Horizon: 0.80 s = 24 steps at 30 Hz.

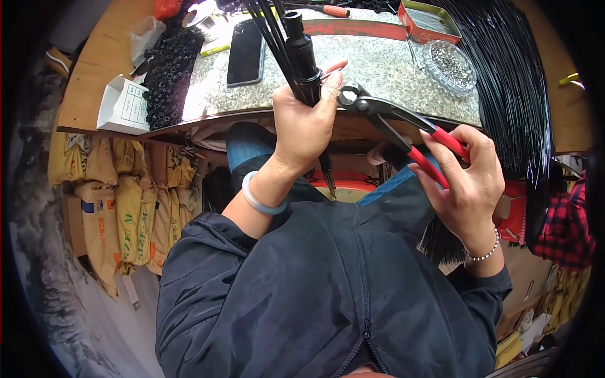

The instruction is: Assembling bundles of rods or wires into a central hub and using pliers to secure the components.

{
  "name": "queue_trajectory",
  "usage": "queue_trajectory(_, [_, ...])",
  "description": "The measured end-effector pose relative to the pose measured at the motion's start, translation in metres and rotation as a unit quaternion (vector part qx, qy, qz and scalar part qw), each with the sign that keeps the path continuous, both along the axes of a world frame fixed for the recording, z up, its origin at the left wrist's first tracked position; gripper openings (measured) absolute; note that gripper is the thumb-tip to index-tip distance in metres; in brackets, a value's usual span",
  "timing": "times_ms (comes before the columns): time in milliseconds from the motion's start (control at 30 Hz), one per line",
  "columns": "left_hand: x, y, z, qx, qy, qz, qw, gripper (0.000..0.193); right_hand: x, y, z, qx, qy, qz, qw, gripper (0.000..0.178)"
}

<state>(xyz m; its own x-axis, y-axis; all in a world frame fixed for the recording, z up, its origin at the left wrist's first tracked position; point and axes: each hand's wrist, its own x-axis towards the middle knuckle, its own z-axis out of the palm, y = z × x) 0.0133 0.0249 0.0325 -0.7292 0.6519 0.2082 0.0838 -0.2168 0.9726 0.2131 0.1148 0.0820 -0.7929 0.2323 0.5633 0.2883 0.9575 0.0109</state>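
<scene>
My left hand (307, 129) is closed around what looks like a black umbrella frame (301, 57), a ridged tube with thin dark rods beside it. The tube stands upright, and rod ends hang below my fist. A fine wire (330, 74) sticks out by my left thumb and forefinger. My right hand (466, 170) grips the red handles of black-headed pincers (361, 104). Their head points left, close to my left thumb, and their handles are spread apart. Whether the jaws hold the wire, I cannot tell.
On the speckled worktop (372, 69) lie a phone (246, 53), a glass dish of small metal pieces (449, 66) and a red tin (428, 24). Long black rods (513, 82) cover the right side. Small black parts (171, 69) and a white box (124, 104) sit left.
</scene>
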Motion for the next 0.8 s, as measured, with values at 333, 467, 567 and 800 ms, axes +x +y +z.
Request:
queue_trajectory(333, [0.003, -0.003, -0.003, 0.019, 0.033, -0.041, 0.998, 0.026, 0.000, -0.005, -0.009, 0.072, 0.025, 0.021, 0.997, 0.028])
queue_trajectory(467, [0.003, -0.006, -0.003, 0.027, 0.023, -0.051, 0.998, 0.025, 0.000, -0.008, -0.008, 0.096, 0.031, 0.015, 0.995, 0.025])
queue_trajectory(567, [0.005, -0.008, 0.000, 0.044, 0.003, -0.078, 0.996, 0.024, 0.007, -0.005, -0.011, -0.061, 0.000, 0.080, 0.995, 0.019])
queue_trajectory(800, [0.008, -0.019, 0.015, 0.046, 0.031, -0.138, 0.989, 0.023, 0.007, -0.007, -0.012, -0.880, -0.261, 0.211, 0.337, 0.055])
